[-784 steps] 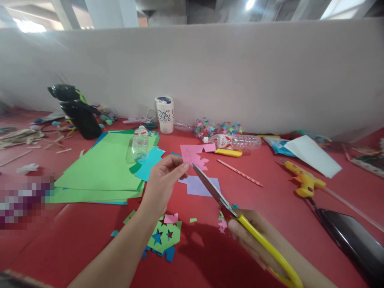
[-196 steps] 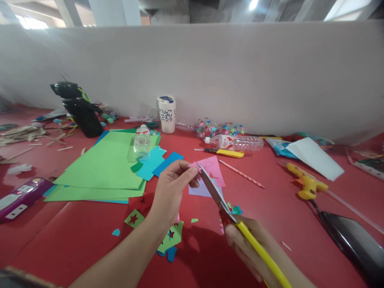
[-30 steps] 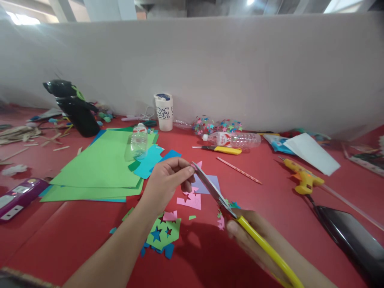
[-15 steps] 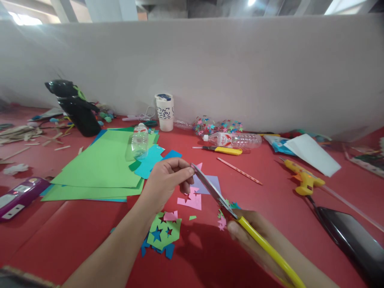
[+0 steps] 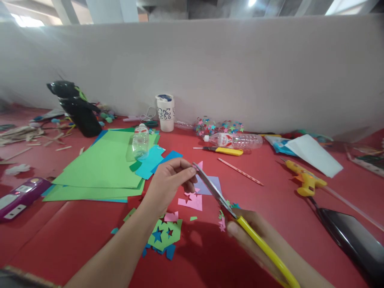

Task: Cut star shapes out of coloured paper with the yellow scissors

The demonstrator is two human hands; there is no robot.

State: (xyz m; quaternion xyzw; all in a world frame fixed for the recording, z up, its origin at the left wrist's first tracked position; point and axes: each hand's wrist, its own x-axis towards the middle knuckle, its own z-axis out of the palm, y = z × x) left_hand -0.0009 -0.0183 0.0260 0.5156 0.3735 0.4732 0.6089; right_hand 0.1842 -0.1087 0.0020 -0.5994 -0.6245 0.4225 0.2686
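My right hand (image 5: 249, 232) is closed around the yellow handles of a pair of scissors (image 5: 213, 186), their blades pointing up and left. At the blade tips, the thumb and fingers of my left hand (image 5: 177, 176) pinch a small pink paper piece (image 5: 195, 167), mostly hidden by the fingers. Below lie a pink paper scrap with a star-shaped cutout (image 5: 194, 203) and a purple paper sheet (image 5: 214, 184). Small cut-out paper stars (image 5: 222, 224) rest beside my right hand. Nearer me, a green scrap with star holes (image 5: 172, 236) covers blue scraps (image 5: 170, 252).
Green paper sheets (image 5: 96, 168) bear a cut clear bottle (image 5: 140, 144). Further back are a white cup (image 5: 166, 114), a plastic bottle (image 5: 240, 141), a yellow box cutter (image 5: 229, 151) and a black flask (image 5: 79, 112). A yellow glue gun (image 5: 304, 178) lies right; a purple device (image 5: 22, 198), left.
The view has shifted slightly. My left hand still pinches the pink paper piece and the scissors stay at its fingertips; the blades look slightly closer together.
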